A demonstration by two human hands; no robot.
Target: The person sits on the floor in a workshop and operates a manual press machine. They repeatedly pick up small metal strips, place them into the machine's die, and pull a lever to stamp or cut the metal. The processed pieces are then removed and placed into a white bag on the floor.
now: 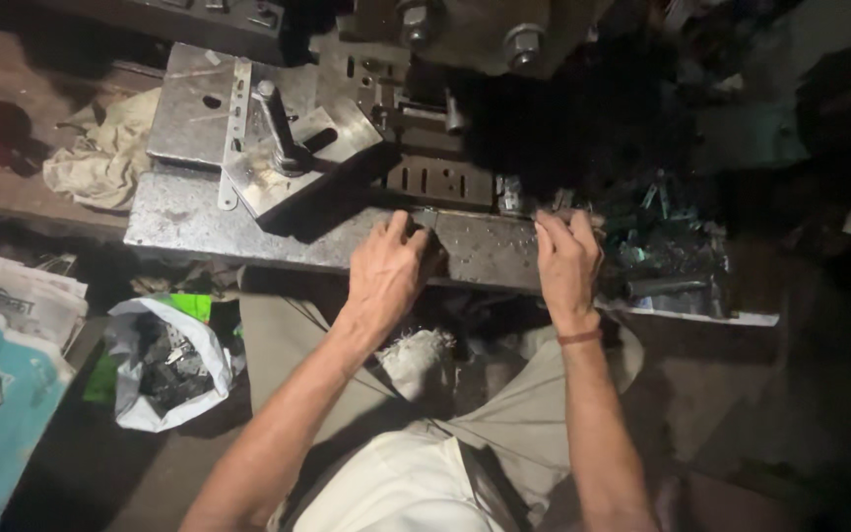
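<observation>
My left hand rests on the front edge of a grey steel press bed, fingers curled around a small dark metal piece. My right hand lies flat on the same edge, fingertips touching small metal parts near the die block. A thin band circles my right wrist. Beside my right hand sits a dark pile of small metal pieces. Whether the right hand holds anything is hidden by its fingers.
A tilted steel plate with an upright lever stands on the bed's left. A crumpled cloth lies at far left. On the floor sit a white bag of dark parts and printed sacks. The press head looms above.
</observation>
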